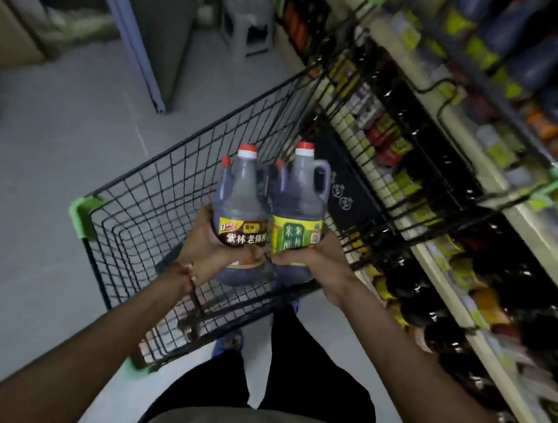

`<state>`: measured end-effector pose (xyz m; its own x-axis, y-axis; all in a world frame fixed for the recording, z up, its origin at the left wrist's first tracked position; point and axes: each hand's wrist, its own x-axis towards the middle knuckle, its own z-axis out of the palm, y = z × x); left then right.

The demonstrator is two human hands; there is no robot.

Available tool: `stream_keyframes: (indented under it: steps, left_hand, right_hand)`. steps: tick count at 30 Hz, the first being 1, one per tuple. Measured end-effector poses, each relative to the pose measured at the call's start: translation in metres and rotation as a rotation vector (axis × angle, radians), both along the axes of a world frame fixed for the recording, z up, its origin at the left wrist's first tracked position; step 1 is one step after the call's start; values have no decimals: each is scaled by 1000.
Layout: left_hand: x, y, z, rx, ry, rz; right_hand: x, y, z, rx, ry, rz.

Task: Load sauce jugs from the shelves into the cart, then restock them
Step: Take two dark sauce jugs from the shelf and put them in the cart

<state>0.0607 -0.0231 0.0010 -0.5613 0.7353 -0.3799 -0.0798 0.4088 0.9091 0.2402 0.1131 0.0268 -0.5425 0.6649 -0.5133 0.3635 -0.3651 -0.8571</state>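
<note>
Gripping one jug each, brown-label jug [241, 214] left, green-label jug [299, 213] right, hands above cart [127, 202].

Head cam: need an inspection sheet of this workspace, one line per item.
Surface: grey floor, bare where visible.
Job's things: brown-label jug and green-label jug, upright, side by side, held above the black wire cart; more red caps show behind them, count unclear.
Clutter: grey plastic stool at the aisle's end.
Grippers: left hand grips the brown-label jug low down; right hand grips the green-label jug low down.
Cables: nothing seen.
Surroundings: stocked shelves on the right, blurred; cart stands close alongside them.
</note>
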Motion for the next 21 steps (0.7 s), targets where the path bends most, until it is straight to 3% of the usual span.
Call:
stream_keyframes:
  steps: [10, 21]
  left_hand:
    - [73, 29, 91, 187, 56, -362]
    - [223, 36, 132, 201, 97, -769]
  right_hand:
    - [112, -53, 79, 82, -15, -399]
    - [272, -149, 110, 133, 13, -802]
